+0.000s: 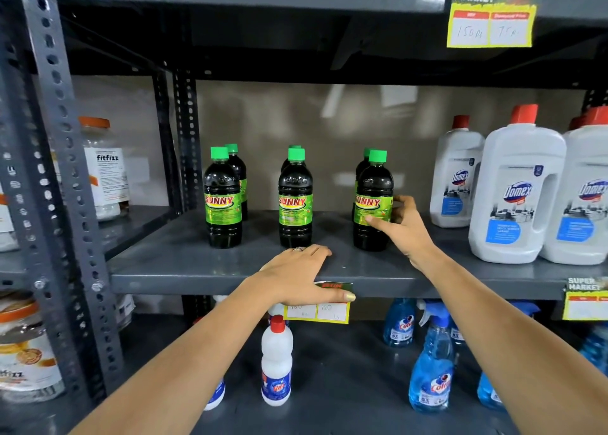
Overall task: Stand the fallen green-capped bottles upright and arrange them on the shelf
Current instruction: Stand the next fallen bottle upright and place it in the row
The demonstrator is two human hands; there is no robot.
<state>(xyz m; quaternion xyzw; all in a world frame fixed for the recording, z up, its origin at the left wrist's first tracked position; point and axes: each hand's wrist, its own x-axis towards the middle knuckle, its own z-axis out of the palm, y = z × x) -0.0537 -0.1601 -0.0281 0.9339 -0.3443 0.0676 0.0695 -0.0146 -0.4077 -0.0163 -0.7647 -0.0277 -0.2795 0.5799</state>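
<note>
Forearms: ours reach in from below, nearest the lens.
Right grip: right hand (399, 227) looks wrapped round the right front bottle (373, 204), thumb on its label.
Left grip: left hand (301, 275) flat on the shelf (184, 263) edge, clamping nothing.
Bottles: six green-capped, all upright, three pairs.
Risk: we judge a nudge backward could topple the rear bottle (361, 168) close behind.

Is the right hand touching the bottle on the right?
Touching. The head view shows the right hand with its fingers wrapped on the front right bottle's green label.

bottles (295, 201) on shelf (184, 263) | 3 pairs, front/back | jugs (516, 187) R
</note>
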